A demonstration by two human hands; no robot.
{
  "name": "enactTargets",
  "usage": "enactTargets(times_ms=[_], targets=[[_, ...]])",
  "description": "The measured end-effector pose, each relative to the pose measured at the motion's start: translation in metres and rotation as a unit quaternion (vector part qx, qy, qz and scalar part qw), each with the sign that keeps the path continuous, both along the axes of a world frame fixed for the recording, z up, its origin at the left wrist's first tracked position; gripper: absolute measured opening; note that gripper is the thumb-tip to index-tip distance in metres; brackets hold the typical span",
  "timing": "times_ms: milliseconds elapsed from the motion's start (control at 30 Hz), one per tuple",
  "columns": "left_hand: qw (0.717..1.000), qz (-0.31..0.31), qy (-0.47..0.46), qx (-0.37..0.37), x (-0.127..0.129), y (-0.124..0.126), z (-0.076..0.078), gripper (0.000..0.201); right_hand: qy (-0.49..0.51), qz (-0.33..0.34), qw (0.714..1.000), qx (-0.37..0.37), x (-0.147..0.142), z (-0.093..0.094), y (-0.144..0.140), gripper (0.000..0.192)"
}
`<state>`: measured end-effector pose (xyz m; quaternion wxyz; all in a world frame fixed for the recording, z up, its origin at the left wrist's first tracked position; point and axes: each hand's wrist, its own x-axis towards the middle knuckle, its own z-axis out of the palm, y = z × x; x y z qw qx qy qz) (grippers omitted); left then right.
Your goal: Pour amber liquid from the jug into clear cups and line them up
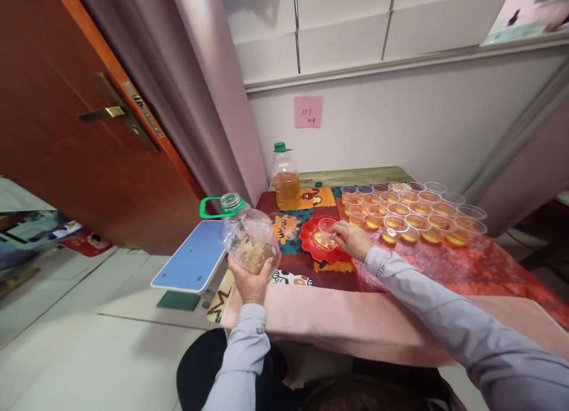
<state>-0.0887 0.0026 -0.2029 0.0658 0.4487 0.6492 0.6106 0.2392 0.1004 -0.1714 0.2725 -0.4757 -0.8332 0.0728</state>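
Observation:
My left hand (251,278) is wrapped round the lower part of a clear plastic jug (253,239) with a green handle. The jug is tilted slightly left, its mouth uncapped, and it looks nearly empty. Over a red scalloped plate (306,245), my right hand (352,238) pinches the rim of a small clear plastic cup (326,226). Whether that cup rests on the plate or hangs just above it, I cannot tell. Right of this hand stand several clear cups of amber liquid (418,221) in close rows.
A second jug (287,189), green-capped and partly filled with amber liquid, stands at the table's back left. A loose green cap (318,185) lies behind the plate. Pink cloth (338,316) covers the front edge. A blue board (191,257) lies left, near the wooden door (89,162).

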Motion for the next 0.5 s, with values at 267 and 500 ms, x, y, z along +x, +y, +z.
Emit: enactTargets(times_ms=[267,500], targets=[[0.998,0.001,-0.065,0.016,0.005,0.001,0.004,0.119,0.056,-0.046,0.996,0.053,0.012,0.005,-0.005,0.061],[0.999,0.016,-0.049,0.013,0.004,-0.002,0.011,0.128,0.102,-0.124,0.983,-0.088,-0.010,0.004,0.007,0.089]])
